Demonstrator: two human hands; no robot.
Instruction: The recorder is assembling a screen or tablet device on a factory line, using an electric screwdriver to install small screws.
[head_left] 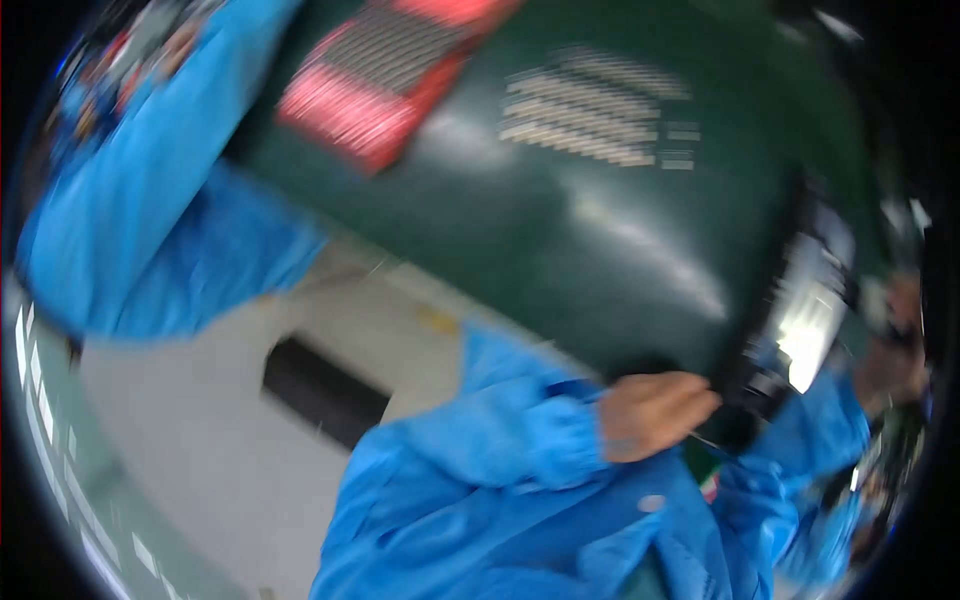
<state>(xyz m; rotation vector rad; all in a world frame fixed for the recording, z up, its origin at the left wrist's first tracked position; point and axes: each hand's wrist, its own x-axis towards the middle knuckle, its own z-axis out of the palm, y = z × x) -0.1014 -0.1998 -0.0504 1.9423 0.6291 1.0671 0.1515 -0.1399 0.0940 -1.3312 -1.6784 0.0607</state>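
Observation:
My left hand [655,415] is at the near edge of the green table, its fingers curled together. Whatever they may hold is hidden, though a thin dark line shows just under the fingertips. Close to those fingertips is a long black device [770,330] with a glossy panel [808,320] that reflects bright light. My right hand [890,365] is on the far side of that device, out at the right rim. Motion smears it, so its fingers and any contact cannot be made out.
On the green table [470,230] lie rows of small pale parts [580,110] and a red tray [340,105] with a ribbed grey middle. A co-worker's blue sleeve [130,210] reaches in at left. Below the table edge, a dark box-like object [325,390] shows against the pale floor.

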